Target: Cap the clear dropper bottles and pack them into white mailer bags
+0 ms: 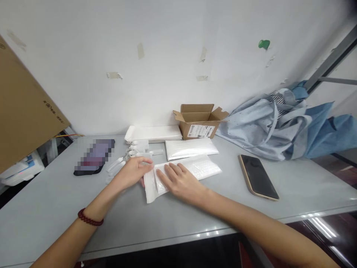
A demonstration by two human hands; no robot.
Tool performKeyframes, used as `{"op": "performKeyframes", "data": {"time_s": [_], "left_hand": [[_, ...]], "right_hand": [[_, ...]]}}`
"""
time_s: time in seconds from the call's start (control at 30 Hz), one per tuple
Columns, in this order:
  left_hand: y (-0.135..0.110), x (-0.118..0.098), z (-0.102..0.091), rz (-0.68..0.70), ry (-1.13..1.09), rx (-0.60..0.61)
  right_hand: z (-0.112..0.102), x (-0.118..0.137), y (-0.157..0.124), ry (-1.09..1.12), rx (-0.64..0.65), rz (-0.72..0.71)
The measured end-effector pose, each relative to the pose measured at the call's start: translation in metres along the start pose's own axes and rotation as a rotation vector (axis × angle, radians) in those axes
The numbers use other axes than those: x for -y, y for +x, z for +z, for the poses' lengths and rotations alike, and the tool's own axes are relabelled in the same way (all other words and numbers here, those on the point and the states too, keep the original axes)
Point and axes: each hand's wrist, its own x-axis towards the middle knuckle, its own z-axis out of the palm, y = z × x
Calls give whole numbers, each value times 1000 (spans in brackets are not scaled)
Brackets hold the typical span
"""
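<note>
A white bubble mailer [205, 167] lies slantwise on the grey table, its flap end to the left. My left hand [134, 172] is closed at that end, the thumb over the flap's upper corner and some fingers partly hidden behind it. My right hand [182, 182] rests on the mailer with its fingers stretched out and slightly apart, flat against the surface. Just behind lies another puffy white mailer [192, 148]. Beside my left hand is a loose heap of small clear-and-white packets [136, 149], their kind too blurred to tell.
A stack of flat white mailers [153, 133] lies by the wall, next to an open cardboard box [200, 126]. To the right are a phone [259, 176] and a light blue cloth bundle [259, 119]. A pixelated phone-like device [95, 157] lies left. Cardboard [25, 104] leans in at far left.
</note>
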Motion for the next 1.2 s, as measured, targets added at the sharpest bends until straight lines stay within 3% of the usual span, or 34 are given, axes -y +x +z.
{"op": "performKeyframes", "data": {"time_s": [0.1,0.17,0.3,0.47,0.67,0.87,0.97,1.07,1.2], "left_hand": [[-5,-6,-3,-42,-90,212],[-8,-11,-3,-45,-146,288],[-13,-16,-2,-42,-194,242],[-13,-15,0,-42,-228,226],[-8,-11,-1,-6,-281,222],[-12,-11,6,-41,-144,248],[-13,-13,10,45,-146,188],[-14,-15,14,229,-91,81],[-15,-10,26,488,150,-34]], "right_hand": [[1,4,0,-57,-108,-27],[1,5,-1,-83,-168,-19],[-2,4,0,-98,-245,-29],[-4,0,0,-48,-209,-48],[-4,1,0,-105,-280,56],[-7,-7,0,-122,-269,77],[-9,-10,0,-63,-213,93],[-11,-14,0,-35,-161,118],[-15,-22,-2,-68,-220,133]]}}
